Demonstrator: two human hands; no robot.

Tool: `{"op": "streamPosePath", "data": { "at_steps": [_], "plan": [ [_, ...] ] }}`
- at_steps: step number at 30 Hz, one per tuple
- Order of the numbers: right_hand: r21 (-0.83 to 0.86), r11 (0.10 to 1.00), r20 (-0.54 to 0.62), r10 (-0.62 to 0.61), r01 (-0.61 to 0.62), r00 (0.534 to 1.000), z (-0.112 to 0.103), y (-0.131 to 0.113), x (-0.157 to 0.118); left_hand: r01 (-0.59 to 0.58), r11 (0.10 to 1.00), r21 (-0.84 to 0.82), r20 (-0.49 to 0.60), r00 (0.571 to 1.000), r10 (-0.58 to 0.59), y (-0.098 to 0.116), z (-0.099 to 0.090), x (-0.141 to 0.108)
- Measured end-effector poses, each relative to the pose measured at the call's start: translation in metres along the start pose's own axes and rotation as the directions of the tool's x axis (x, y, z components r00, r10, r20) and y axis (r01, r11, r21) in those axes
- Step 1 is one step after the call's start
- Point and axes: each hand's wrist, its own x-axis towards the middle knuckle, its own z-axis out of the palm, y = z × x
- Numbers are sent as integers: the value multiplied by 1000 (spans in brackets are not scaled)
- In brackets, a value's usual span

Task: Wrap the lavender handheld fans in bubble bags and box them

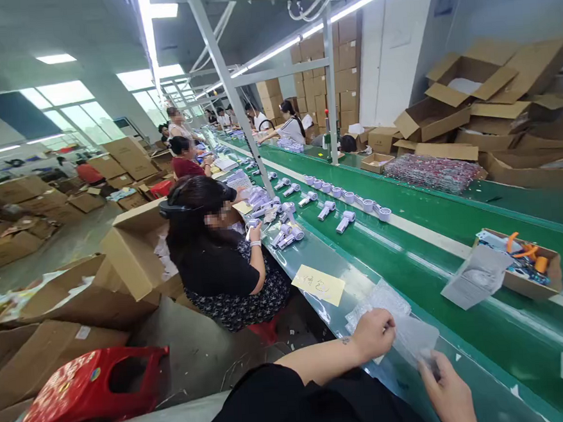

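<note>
My left hand [374, 334] is at the bench's edge, its fingers curled together by a translucent plastic bag [416, 338]. Whether those fingers grip the bag is too small to tell. Lower right, my right hand [445, 383] pinches the bag's near end between thumb and fingers. Under and behind my left hand lies a pile of clear plastic bags [381, 300]. A yellow paper with handwriting [318, 285] rests on the bench farther left. Rows of lavender and white devices [345, 221] lie on the green belt beyond.
A seated person [217, 254] works at the left of the bench [308, 248]. An open box of tools and parts [531, 264] and white boxes sit on the belt at right. A red stool [88, 385] and cartons [139, 246] stand at left.
</note>
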Motion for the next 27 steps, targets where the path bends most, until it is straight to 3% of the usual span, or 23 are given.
{"op": "streamPosePath", "data": {
  "at_steps": [2,4,7,9,13,16,19,22,27],
  "plan": [
    [-32,999,-4,27,-27,1000,2,0,-3,-193,973,124,52,981,188,0,-3,-6],
    [-53,997,-63,46,-49,997,4,-1,-6,-238,948,212,112,969,218,-1,-3,-12],
    [-44,998,-161,-61,55,985,8,0,-9,-37,972,232,186,982,-7,-8,-2,-15],
    [-52,984,-172,-178,171,969,12,3,-10,96,975,200,228,963,-142,-15,-3,-15],
    [-127,904,-164,-426,409,890,19,12,-4,105,980,166,176,975,-135,-23,-7,-17],
    [-177,838,-64,-534,517,843,25,20,9,106,977,186,159,978,-136,-26,-8,-22],
    [-209,876,64,-432,436,900,34,30,20,103,968,231,146,980,-139,-30,-8,-26],
    [-188,915,154,-331,356,931,43,34,18,14,957,290,142,988,-58,-36,-7,-28],
    [-204,948,134,-220,245,966,51,28,6,-121,921,370,155,986,67,-48,-6,-26]
  ]
}}
